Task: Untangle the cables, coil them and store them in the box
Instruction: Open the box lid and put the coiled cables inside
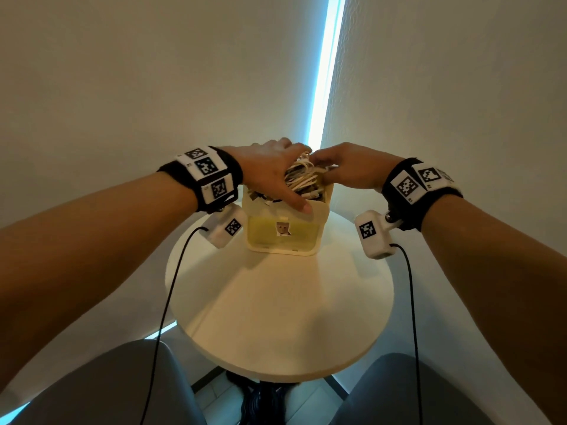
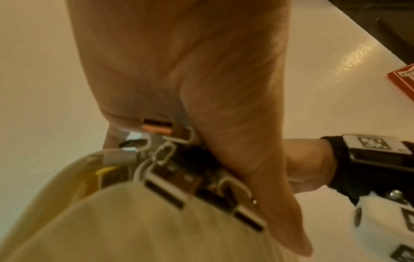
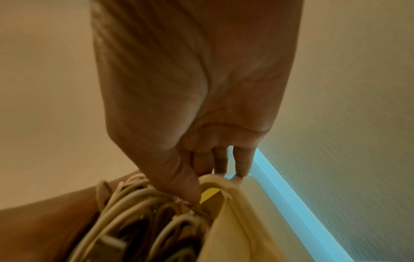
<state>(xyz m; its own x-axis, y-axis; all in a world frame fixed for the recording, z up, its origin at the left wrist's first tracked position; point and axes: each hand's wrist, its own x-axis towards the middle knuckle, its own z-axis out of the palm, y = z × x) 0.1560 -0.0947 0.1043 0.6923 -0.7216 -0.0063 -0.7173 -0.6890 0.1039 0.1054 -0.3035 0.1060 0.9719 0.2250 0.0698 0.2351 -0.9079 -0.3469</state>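
A cream box (image 1: 282, 240) stands at the back of a round white table (image 1: 276, 317), heaped with white cables (image 1: 302, 179). My left hand (image 1: 270, 170) lies over the heap from the left, fingers curled round the bundle and thumb reaching down to the front rim. In the left wrist view, USB plugs (image 2: 170, 180) poke out under the palm (image 2: 201, 70) above the box (image 2: 134, 221). My right hand (image 1: 346, 170) grips the right rim. In the right wrist view its thumb (image 3: 192, 195) is pushed inside against the cables (image 3: 134, 212), and its fingers (image 3: 241, 164) sit outside the rim (image 3: 235, 221).
The table stands in a wall corner with a blue light strip (image 1: 325, 72) close behind the box. Black leads (image 1: 165, 302) hang from both wrist cameras across the table's sides. My knees (image 1: 107, 388) are under the near edge. A red card (image 2: 403, 78) shows at the left wrist view's right edge.
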